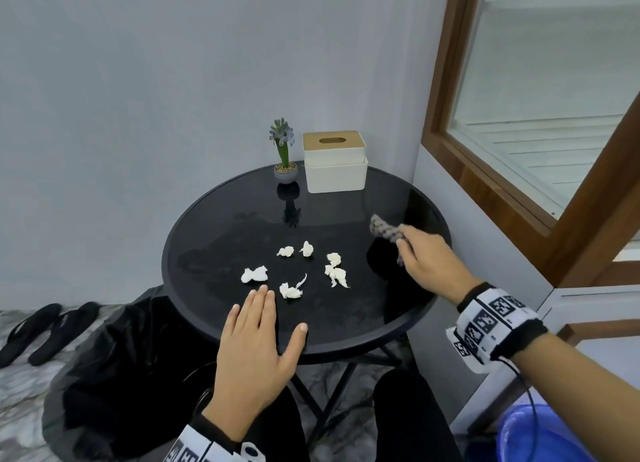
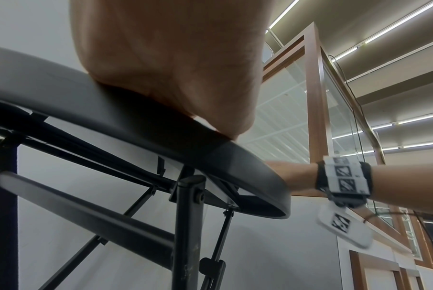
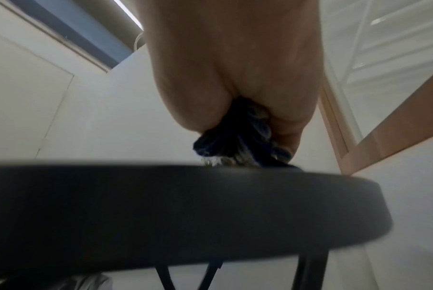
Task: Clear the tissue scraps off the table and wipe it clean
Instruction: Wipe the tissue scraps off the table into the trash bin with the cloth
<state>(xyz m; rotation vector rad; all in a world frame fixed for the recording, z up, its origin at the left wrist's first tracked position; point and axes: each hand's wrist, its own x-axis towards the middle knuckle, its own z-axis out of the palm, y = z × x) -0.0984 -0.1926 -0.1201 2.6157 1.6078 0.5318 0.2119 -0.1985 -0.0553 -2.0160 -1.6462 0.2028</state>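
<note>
In the head view the right hand (image 1: 427, 260) covered the middle of the cloth (image 1: 382, 227), and the free end was blurred. The blue basin (image 1: 540, 437) was cut off by the bottom right corner. In the left wrist view the left hand (image 2: 170, 64) hid the top of the surface (image 2: 247, 166); its fingers were out of sight. In the right wrist view the rim of the surface was blurred, and the cloth's pattern was too dark to tell.

No readable words, brands or numbers found anywhere. Only black-and-white square code markers printed on the right wristband (image 1: 491, 326) and left wristband (image 1: 194, 453), and on a small white tag (image 2: 344, 225) hanging below the right wrist; undecipherable as text.
</note>
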